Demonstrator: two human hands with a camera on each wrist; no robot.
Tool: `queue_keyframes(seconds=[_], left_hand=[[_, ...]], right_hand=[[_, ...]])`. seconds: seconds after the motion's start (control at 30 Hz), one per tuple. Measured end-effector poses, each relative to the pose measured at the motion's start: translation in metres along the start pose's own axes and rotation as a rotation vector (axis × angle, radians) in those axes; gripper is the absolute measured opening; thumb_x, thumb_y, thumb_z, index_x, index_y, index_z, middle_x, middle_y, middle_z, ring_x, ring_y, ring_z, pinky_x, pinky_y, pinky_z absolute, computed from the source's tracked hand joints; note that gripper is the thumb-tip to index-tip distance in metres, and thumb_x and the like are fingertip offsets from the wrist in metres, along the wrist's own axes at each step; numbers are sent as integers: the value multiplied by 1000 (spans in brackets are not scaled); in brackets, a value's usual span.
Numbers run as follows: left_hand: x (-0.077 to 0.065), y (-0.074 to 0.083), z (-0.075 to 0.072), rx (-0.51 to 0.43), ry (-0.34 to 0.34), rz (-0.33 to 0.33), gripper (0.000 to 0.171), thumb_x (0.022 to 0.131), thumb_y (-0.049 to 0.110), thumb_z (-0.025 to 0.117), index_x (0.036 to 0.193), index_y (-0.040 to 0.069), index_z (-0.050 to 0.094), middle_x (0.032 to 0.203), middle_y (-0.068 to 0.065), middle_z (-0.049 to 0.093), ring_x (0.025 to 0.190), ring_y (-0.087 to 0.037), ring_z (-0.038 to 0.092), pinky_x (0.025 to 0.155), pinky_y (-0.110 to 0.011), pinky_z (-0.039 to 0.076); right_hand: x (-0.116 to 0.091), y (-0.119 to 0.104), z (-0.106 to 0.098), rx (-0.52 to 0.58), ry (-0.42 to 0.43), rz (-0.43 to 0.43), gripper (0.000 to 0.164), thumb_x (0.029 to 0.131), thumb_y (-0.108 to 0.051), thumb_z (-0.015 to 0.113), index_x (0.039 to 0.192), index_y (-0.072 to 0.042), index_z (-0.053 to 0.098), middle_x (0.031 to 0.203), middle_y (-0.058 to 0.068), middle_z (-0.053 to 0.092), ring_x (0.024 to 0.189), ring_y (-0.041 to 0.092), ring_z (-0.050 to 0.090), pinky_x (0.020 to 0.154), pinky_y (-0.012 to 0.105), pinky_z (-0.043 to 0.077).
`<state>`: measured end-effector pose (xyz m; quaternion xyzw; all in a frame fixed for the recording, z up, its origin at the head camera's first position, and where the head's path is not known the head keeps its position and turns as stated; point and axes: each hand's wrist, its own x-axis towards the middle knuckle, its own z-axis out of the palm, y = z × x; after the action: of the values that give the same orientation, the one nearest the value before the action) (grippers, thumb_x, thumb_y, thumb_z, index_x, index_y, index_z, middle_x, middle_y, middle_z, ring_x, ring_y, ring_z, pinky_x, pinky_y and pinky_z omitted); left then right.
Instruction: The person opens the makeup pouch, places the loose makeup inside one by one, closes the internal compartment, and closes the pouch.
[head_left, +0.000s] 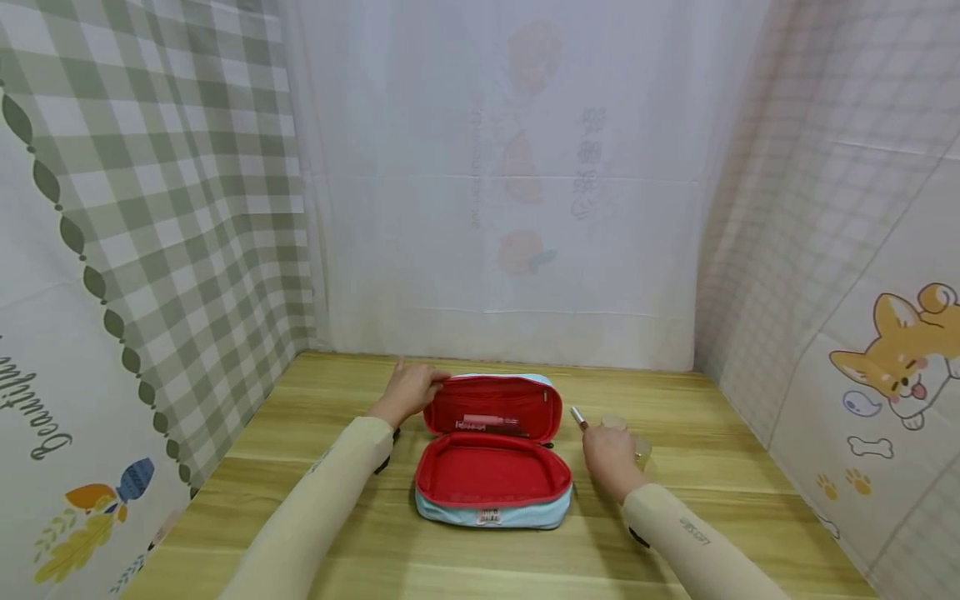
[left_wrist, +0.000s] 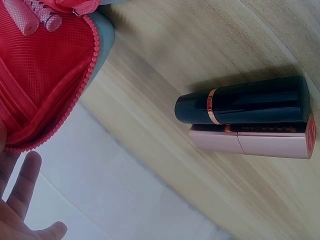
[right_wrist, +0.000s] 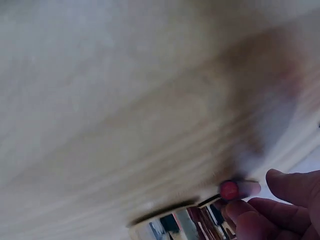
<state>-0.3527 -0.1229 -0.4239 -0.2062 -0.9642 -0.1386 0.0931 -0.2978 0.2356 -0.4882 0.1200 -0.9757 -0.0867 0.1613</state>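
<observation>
An unzipped light-blue pouch [head_left: 491, 512] with red lining lies on the table, lid tipped back. My left hand [head_left: 408, 390] holds the lid's upper left edge, and its fingers [left_wrist: 26, 182] show beside the red zip teeth. Behind the lid's mesh sit pink tubes [head_left: 483, 420]. Right of the pouch, my right hand [head_left: 611, 457] holds a slim lipstick tube [head_left: 577, 417] at its fingertips; its reddish end [right_wrist: 229, 190] faces the right wrist camera. Gold-edged shiny cases [right_wrist: 182, 222] lie by that hand, partly hidden by it in the head view.
A black lipstick [left_wrist: 250, 102] with a gold band and a pink one [left_wrist: 250, 142] lie side by side on the wood-grain table [head_left: 697, 433], left of the pouch. White and checked cloths [head_left: 495, 250] hang around the back and sides.
</observation>
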Motion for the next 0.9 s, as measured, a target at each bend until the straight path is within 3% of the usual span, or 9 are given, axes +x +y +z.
queue_keyframes(seconds=[0.2,0.47,0.67,0.9], left_hand=[[-1,1,-1,-18,3,4,30,96,11,65,125,15,71,118,-4,71,115,-26,63,112,-69,13],[-2,3,-3,-14,-1,-14,31,96,11,65,127,15,70,120,-5,70,116,-26,62,112,-67,13],[-2,3,-2,-15,10,-5,30,96,10,65,125,15,71,118,-5,71,115,-28,63,112,-68,13],[-2,2,-2,-28,12,-10,30,96,10,66,125,14,71,118,-5,71,115,-28,63,111,-69,13]], right_hand=[[-3,-2,3,13,52,-2,25,83,1,62,61,-6,56,58,11,57,53,30,61,45,45,50],[-1,-2,4,55,48,14,26,87,-2,63,62,-6,56,58,10,57,52,29,60,43,44,49],[2,-1,-3,88,-47,27,22,86,-2,64,65,-7,57,61,10,58,56,28,61,45,44,50],[9,4,-15,143,-143,124,21,86,-4,63,65,-8,60,63,12,57,58,29,59,46,45,49]])
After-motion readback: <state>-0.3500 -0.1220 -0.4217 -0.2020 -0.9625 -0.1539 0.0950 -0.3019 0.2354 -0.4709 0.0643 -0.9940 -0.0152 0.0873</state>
